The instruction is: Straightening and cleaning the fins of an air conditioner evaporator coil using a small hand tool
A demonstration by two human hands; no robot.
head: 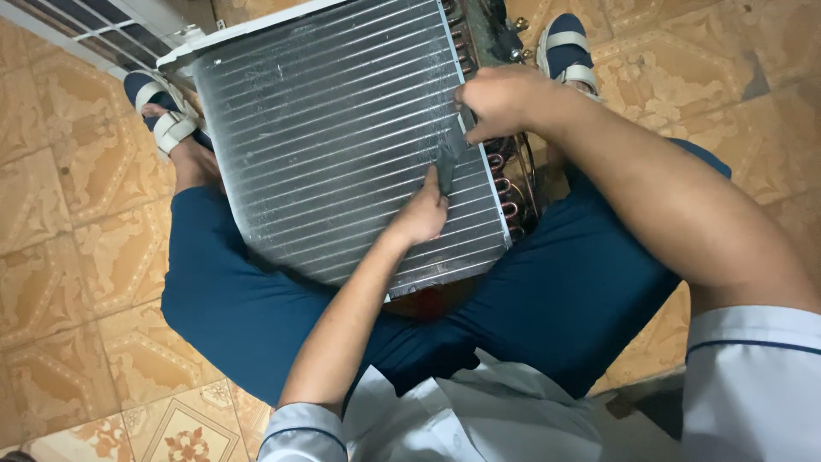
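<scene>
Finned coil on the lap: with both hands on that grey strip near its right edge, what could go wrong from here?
1. The left hand presses against the finned coil; the thin fins could bend or scrape the fingers.
2. The right hand grips the grey strip beside the copper tube bends; a slip might knock them.
3. The coil rests only on the legs above the tiled floor; it could slide off.

One finned coil unit (342, 137), one dark strip (448, 158), two hands, two sandals.
</scene>
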